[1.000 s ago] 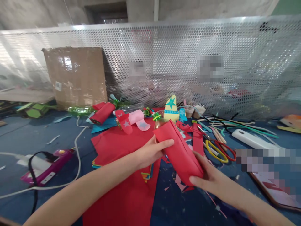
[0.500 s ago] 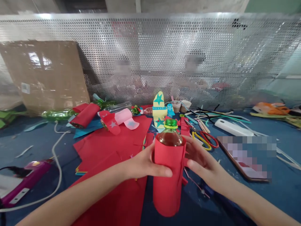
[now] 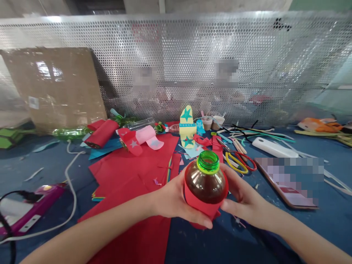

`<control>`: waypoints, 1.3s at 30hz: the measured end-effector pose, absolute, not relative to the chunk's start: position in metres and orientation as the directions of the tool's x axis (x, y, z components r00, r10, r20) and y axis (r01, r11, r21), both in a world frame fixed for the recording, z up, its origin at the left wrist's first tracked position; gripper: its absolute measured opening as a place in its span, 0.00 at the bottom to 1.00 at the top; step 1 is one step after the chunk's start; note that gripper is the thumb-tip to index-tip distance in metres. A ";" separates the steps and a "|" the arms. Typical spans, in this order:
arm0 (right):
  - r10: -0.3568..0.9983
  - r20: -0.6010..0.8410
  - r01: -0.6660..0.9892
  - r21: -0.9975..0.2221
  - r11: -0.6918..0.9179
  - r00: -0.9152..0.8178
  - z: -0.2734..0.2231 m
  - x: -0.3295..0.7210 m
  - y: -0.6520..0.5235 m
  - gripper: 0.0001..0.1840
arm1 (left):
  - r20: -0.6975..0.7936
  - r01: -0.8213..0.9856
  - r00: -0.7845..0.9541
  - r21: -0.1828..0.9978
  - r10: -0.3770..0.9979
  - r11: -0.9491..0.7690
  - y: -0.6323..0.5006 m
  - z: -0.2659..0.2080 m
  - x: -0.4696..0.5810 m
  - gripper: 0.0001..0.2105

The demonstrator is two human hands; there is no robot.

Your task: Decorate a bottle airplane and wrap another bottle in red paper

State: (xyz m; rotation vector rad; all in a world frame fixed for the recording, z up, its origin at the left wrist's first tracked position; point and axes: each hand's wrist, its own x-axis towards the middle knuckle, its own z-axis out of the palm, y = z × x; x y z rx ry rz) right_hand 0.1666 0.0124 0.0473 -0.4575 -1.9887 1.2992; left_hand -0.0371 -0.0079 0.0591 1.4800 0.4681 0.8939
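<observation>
Between my two hands is a green plastic bottle [image 3: 210, 183] with no cap, its open neck tilted toward me. A sheet of red paper [image 3: 202, 209] wraps around its body. My left hand [image 3: 180, 200] closes on the bottle's left side, thumb across the front of the paper. On the other side, my right hand [image 3: 242, 198] grips the paper-covered wall, its fingers partly hidden behind the bottle. Left of the bottle, large red paper sheets [image 3: 132, 172] lie on the blue table.
Yellow-and-red-handled scissors [image 3: 240, 163], a phone [image 3: 288, 183] and a white glue gun-like or stick-shaped tool [image 3: 275, 147] lie to the right. A purple power strip [image 3: 41, 205] with a white cord is at left. Paper-wrapped bottles [image 3: 101, 134] lie before a perforated metal screen [image 3: 176, 66].
The bottle has tipped, its mouth now facing me more and its base swung away. Both hands have stayed on it, turning along with it.
</observation>
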 end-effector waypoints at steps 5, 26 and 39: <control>0.661 0.314 -0.051 -0.921 0.385 -0.682 0.044 0.166 0.012 0.33 | 0.208 -0.198 0.620 0.975 0.757 -0.105 -0.009 0.060 -0.037 0.22; 0.814 0.054 0.017 -0.997 0.078 -0.578 0.036 0.143 0.015 0.33 | -0.291 -0.468 0.379 0.759 0.879 0.453 -0.002 0.041 -0.035 0.35; 0.837 -0.117 0.114 -0.991 -0.066 -0.534 0.047 0.147 0.012 0.41 | -0.336 -0.472 0.302 0.760 0.892 0.446 0.000 0.041 -0.033 0.28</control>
